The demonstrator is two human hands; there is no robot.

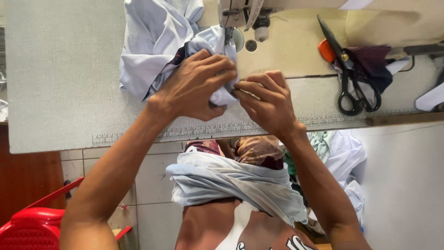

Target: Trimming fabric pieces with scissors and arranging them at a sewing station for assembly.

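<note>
Hands at counter's near edge | my left hand [196, 85] clamps pale blue cloth bundle [152, 44] beneath grey sewing machine head [238, 14] | right hand [268, 102] pinches its fold | black-handled scissors [354, 81] toward the right edge

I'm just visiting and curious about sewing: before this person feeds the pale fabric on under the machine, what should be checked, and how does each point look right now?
1. Left hand grips the pale blue fabric: ok.
2. Right hand pinches the fabric edge: ok.
3. Fingertips apart from the needle area: cannot tell, they sit close below it.
4. Scissors lie off to the side: ok.
5. Fabric flat on the table: not ok, it is bunched.
</note>
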